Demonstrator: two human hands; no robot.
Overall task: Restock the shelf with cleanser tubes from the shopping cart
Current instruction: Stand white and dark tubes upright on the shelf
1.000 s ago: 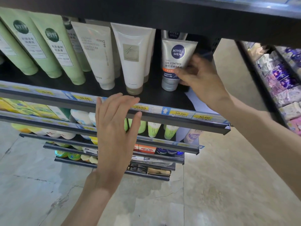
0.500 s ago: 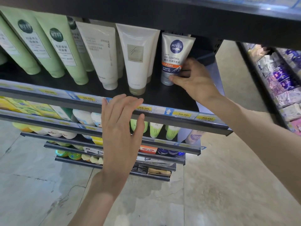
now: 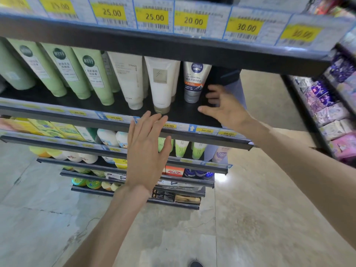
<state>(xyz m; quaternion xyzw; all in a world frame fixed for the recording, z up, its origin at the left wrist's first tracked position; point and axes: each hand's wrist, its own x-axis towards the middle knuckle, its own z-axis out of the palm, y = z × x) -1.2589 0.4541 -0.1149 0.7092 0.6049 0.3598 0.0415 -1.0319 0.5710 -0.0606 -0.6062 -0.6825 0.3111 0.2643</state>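
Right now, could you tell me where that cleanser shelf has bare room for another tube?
Bare dark shelf shows right of the Nivea Men tube, where the open right hand hovers, and along the front edge. Left of it, the white tubes and green tubes stand packed. The left hand is open before the price rail.

- The upper shelf edge [image 3: 173,45] hides the top of the Nivea Men tube [image 3: 194,81], which stands just left of the right hand [image 3: 225,108].
- The left hand [image 3: 146,151] covers part of the price strip [image 3: 204,131] under its fingertips [image 3: 154,117].
- Small print on the green tubes [image 3: 92,76], well left of both hands, is too blurred to read.
- The picture's bottom edge cuts off a dark shoe [image 3: 195,264].
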